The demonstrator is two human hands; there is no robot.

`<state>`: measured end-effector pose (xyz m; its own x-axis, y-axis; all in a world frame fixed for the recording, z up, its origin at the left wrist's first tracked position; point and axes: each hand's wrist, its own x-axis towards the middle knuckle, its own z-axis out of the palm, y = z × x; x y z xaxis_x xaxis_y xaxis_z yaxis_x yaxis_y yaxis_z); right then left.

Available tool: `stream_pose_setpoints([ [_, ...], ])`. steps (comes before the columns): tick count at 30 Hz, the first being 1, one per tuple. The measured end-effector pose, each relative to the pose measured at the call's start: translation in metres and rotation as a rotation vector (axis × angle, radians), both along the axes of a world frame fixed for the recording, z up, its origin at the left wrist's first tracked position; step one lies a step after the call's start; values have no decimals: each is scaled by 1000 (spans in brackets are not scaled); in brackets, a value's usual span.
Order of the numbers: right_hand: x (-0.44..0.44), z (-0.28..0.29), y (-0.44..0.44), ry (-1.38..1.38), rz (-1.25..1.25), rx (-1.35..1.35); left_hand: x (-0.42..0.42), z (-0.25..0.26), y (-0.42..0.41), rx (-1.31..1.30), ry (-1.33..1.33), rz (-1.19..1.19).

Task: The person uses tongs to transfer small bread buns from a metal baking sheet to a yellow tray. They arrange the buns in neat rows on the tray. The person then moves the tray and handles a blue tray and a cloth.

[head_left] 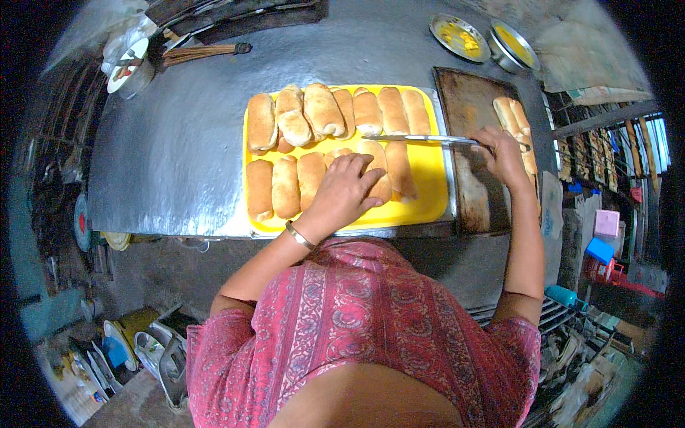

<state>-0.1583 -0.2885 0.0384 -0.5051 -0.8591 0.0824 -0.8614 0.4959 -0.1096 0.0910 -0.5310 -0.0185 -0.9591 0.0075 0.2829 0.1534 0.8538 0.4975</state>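
Note:
My right hand (502, 154) grips the handle of a long-bladed knife (412, 138). Its blade points left over a yellow tray (428, 182), between two rows of elongated bread rolls. My left hand (350, 184) lies palm down on the front row, its fingers on a bread roll (379, 184) whose far end is near the blade. Whether the blade touches that roll I cannot tell. Another roll (400, 166) lies just right of it. In the back row, some rolls such as the pale-ended one (324, 109) rest on top of others.
Right of the tray sits a dark baking sheet (471, 96) with several rolls (512, 115) along its right side. Beyond it stand a metal plate (459, 38) of yellow spread and a bowl (514, 47). A stick bundle (206, 53) and a white container (131, 75) occupy the back left.

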Motion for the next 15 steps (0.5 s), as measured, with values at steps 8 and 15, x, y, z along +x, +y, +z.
stream_pose_setpoints([
  [8, 15, -6, 13, -56, -47, -60, 6, -2, 5, 7, 1, -18],
  [15, 5, 17, 4, -75, -83, -151, 9, 11, -11, 22, -14, 17],
])
